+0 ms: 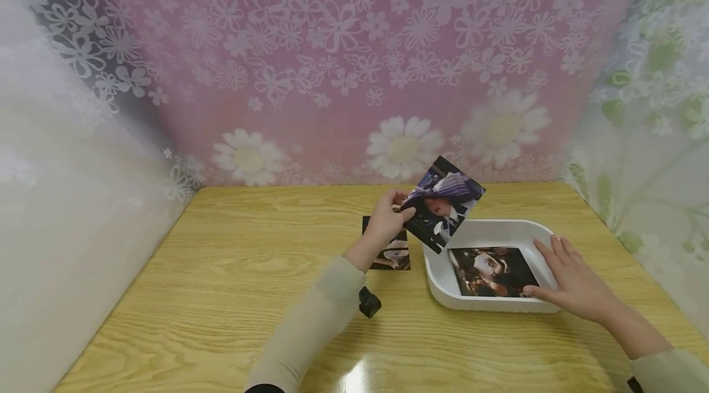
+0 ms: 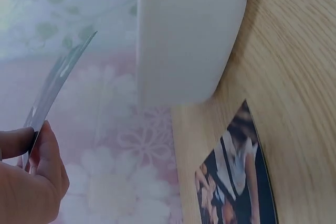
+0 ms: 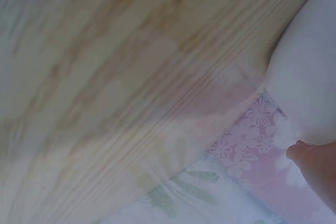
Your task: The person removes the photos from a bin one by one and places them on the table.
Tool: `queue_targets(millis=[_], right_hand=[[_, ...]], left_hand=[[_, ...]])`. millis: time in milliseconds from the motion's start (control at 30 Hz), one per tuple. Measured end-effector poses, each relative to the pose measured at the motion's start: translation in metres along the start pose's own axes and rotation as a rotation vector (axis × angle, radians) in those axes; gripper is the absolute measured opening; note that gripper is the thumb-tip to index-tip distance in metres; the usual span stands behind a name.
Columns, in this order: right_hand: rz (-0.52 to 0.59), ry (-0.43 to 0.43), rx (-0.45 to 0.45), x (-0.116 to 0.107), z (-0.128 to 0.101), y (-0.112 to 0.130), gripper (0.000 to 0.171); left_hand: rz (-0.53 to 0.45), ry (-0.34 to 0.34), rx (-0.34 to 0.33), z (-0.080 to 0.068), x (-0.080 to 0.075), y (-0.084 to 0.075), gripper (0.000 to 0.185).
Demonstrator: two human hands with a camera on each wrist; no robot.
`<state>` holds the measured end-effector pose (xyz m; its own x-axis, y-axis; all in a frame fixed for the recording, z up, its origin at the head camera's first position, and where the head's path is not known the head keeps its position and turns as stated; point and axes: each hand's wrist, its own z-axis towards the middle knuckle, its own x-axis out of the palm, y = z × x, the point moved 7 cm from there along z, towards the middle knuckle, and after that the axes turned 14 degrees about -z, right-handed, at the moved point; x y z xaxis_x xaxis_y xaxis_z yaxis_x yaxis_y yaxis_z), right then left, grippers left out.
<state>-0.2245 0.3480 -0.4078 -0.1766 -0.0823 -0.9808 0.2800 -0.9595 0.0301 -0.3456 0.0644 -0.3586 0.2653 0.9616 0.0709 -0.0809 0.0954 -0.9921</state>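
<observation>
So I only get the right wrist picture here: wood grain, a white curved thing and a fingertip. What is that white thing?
Observer: It is a white tray on the wooden table; the head view shows a photo in the tray, lying flat.
Operator: And the fingertip I see?
Observer: It belongs to the right hand, which rests with straight fingers on the tray's near right rim.
Operator: Is the other hand busy?
Observer: Yes, the left hand pinches a raised photo by its edge, held above the tray's left end.
Operator: Anything else around?
Observer: Another photo on the table lies left of the tray, partly behind the left hand.
</observation>
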Motion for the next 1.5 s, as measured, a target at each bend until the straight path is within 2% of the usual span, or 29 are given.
queue_targets(millis=[133, 300, 500, 733, 933, 1133, 1267, 1400, 1500], right_hand=[[0.002, -0.003, -0.004, 0.0, 0.0, 0.002, 0.09], [-0.01, -0.012, -0.004, -0.001, 0.0, 0.003, 0.091], [-0.013, -0.013, -0.002, -0.003, -0.001, 0.0, 0.091], [-0.012, 0.001, 0.001, -0.003, 0.0, 0.0, 0.09], [-0.013, -0.021, -0.005, 0.0, 0.0, -0.001, 0.092], [-0.013, -0.017, -0.005, 0.0, -0.001, 0.0, 0.092], [-0.01, -0.007, -0.004, 0.0, -0.001, 0.001, 0.091], [-0.009, -0.004, -0.006, 0.0, -0.001, 0.001, 0.09], [-0.012, -0.011, -0.008, 0.0, -0.002, 0.0, 0.09]], left_hand=[[-0.127, -0.049, -0.062, -0.005, -0.029, 0.002, 0.023], [-0.191, -0.097, -0.125, -0.015, -0.071, 0.01, 0.021], [-0.181, -0.161, -0.183, -0.032, -0.118, 0.018, 0.022], [-0.129, -0.254, -0.276, -0.048, -0.169, 0.036, 0.021], [-0.036, -0.307, -0.313, -0.056, -0.193, 0.048, 0.017], [0.035, -0.318, -0.303, -0.054, -0.199, 0.055, 0.015], [0.142, -0.303, -0.286, -0.052, -0.2, 0.055, 0.014], [0.449, -0.232, -0.24, -0.048, -0.201, 0.048, 0.015], [0.675, -0.184, -0.207, -0.045, -0.201, 0.042, 0.022]])
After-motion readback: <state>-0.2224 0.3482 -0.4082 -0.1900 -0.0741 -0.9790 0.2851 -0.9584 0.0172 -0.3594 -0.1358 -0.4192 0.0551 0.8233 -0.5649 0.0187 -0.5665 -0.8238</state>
